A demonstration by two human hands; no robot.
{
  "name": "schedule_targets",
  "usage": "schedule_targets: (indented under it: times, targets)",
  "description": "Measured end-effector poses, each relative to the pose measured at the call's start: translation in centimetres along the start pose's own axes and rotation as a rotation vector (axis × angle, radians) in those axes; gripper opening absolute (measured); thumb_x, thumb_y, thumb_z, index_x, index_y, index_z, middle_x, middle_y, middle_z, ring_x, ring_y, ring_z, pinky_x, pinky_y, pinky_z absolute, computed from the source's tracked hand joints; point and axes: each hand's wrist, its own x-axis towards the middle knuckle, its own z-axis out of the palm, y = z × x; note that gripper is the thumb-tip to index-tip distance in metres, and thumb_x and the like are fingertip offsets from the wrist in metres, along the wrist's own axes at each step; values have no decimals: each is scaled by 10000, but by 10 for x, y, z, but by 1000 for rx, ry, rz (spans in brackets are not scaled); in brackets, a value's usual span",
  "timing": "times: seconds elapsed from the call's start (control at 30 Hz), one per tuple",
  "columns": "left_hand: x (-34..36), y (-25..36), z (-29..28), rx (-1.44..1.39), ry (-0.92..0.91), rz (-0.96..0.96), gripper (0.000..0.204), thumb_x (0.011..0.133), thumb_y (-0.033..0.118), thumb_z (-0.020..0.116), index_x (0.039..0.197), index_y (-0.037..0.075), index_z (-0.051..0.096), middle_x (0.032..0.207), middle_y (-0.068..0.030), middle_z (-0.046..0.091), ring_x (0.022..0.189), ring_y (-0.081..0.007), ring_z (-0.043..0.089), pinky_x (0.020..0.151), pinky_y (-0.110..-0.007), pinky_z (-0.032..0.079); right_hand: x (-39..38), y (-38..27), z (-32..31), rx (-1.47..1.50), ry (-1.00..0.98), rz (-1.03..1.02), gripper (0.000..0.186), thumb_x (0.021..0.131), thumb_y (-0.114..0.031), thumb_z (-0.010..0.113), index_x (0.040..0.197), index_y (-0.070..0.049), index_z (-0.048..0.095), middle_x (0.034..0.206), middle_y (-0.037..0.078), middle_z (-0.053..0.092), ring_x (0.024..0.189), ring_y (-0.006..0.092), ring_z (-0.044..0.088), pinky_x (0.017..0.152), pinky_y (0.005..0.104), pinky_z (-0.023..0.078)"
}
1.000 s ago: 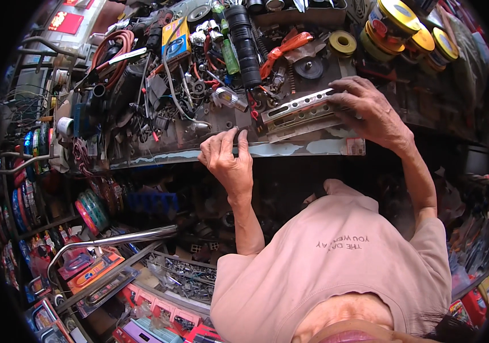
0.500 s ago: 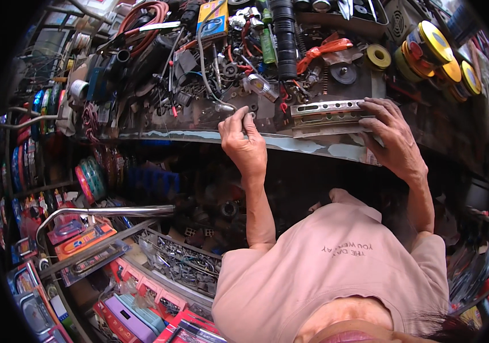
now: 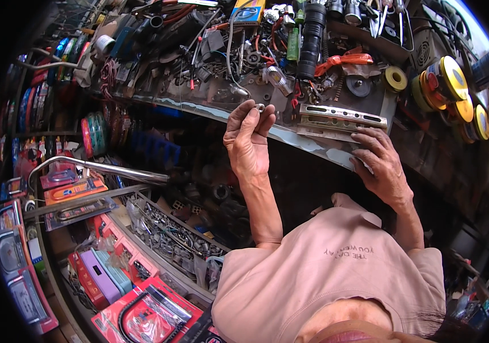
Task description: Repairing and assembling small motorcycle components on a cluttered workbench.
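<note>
Raised in front of the bench edge, my left hand (image 3: 248, 137) pinches a small round metal piece (image 3: 260, 107), perhaps a nut, between thumb and fingers. A silvery metal channel (image 3: 341, 117) with a row of holes lies flat on the workbench (image 3: 199, 108). Beside its right end is my right hand (image 3: 383, 168), empty, fingers apart and slightly bent. Whether its fingertips touch the channel or the bench edge I cannot tell. Just beyond my left hand, a bent grey tube (image 3: 233, 57) lies on the bench.
Loose small parts, a black ribbed tube (image 3: 312, 43), an orange plastic bag (image 3: 344, 60) and a yellow roll (image 3: 395, 79) crowd the bench. Yellow spools (image 3: 455, 80) stand at right. Lower left, a chrome tube (image 3: 124, 171) sticks out above trays of metal parts (image 3: 170, 228).
My left hand has lifted off the bench and turned, showing the small metal piece. My right hand has slid off the channel toward me. The whole view has tilted.
</note>
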Motion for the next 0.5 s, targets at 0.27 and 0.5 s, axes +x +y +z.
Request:
schedule_targets:
  times: [0.27,0.5]
  targets:
    - [-45,7,-30,-99,19,0,258,934,1,510,1177,-13,598,1174,-149,647,1099,-256,633,955,-339,536,-1,9,-13,137,-42,-119,197,733,-9,726,900,-10,622,1165,138,611,1161,351,546,999,483,435]
    - [-95,-13,-41,-121,216,-165,216,951,38,527,1143,-24,601,1048,-154,683,968,-228,686,829,-308,588,18,35,-31,95,-64,-168,235,735,8,727,942,-15,620,1137,126,624,1110,356,575,927,470,476]
